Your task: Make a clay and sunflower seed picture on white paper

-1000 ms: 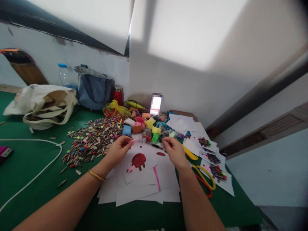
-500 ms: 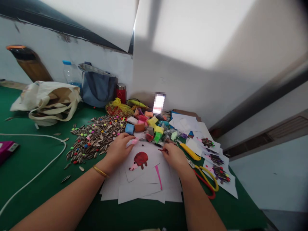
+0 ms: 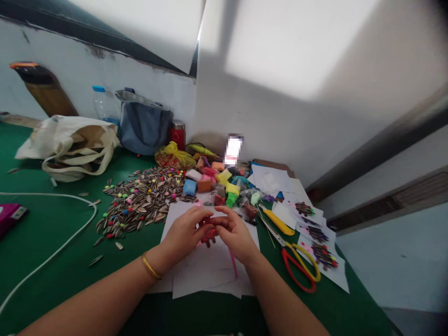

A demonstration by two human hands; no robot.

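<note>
My left hand [image 3: 187,228] and my right hand [image 3: 237,233] meet over the stacked white paper [image 3: 206,275], fingers curled and fingertips together. A small reddish-brown bit of modelling clay seems to be between the right fingers; the fingers mostly cover it, and what the left fingers grip is hidden. Below them, a red clay hedgehog shape [image 3: 210,234] with brown legs is largely covered by the hands. A thin pink strip [image 3: 233,264] rests on the paper just right of it.
Sunflower seeds [image 3: 140,200] with coloured beads lie in a pile at left. Clay packets [image 3: 205,185] sit behind the hands. A yellow cutter [image 3: 279,221], scissors [image 3: 297,261] and seed-covered hedgehog cards [image 3: 324,254] are at right. Farther back stand a blue bag [image 3: 145,123] and a phone [image 3: 233,150].
Both hands have moved inward and now meet above the red hedgehog shape, covering much of it. The right hand earlier pinched a small reddish-brown piece at the paper's right side.
</note>
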